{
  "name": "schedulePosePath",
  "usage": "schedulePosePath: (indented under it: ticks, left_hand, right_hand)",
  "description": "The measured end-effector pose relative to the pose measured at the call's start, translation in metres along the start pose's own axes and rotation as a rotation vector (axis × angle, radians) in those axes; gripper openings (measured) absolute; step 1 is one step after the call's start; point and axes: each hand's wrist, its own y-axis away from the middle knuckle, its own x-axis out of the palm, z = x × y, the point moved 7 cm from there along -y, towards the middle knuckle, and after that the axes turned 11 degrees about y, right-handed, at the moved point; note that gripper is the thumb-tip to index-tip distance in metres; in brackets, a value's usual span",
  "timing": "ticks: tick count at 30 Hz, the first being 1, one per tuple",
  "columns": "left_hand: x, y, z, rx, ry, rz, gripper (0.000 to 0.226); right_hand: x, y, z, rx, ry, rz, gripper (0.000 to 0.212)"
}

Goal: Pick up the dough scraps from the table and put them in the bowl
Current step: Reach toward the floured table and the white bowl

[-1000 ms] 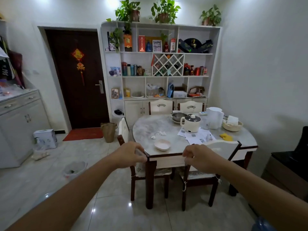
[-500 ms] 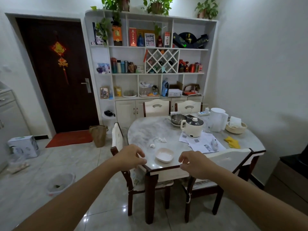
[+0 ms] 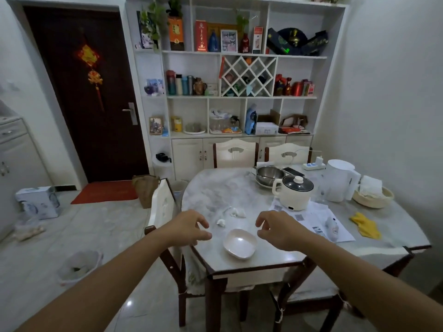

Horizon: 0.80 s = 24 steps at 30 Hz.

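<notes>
A small white bowl [image 3: 239, 243] sits empty near the front edge of the marble table [image 3: 215, 195]. Just beyond it lie white dough scraps: one small lump [image 3: 221, 222] and a larger cluster [image 3: 236, 212] a little farther back. My left hand [image 3: 187, 228] hovers to the left of the bowl, fingers curled and apart, holding nothing. My right hand [image 3: 278, 230] hovers to the right of the bowl, fingers also spread and empty. Both hands are above the table and touch neither bowl nor dough.
A white electric pot [image 3: 293, 192], steel bowls [image 3: 269, 174], a white kettle [image 3: 339, 180], papers [image 3: 318, 220], a yellow cloth [image 3: 365, 227] and a basket [image 3: 374, 197] fill the table's right side. White chairs [image 3: 163, 204] stand around it. A bin [image 3: 80, 267] stands on the floor at left.
I have come closer to the table. Both hands moved forward from the table's front edge to either side of the bowl, and their fingers have opened.
</notes>
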Motion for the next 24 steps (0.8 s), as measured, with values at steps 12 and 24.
schedulePosePath:
  ticks: [12,24]
  left_hand:
    - [0.006,-0.144,0.020,-0.111,0.091,-0.125,0.035]
    - [0.007,-0.303,0.105,-0.149,0.117,-0.092,0.024]
  right_hand:
    - [0.012,-0.139,-0.049,-0.089,-0.016,0.059,0.023]
    - [0.064,-0.279,-0.069,0.028,-0.013,0.117,0.020]
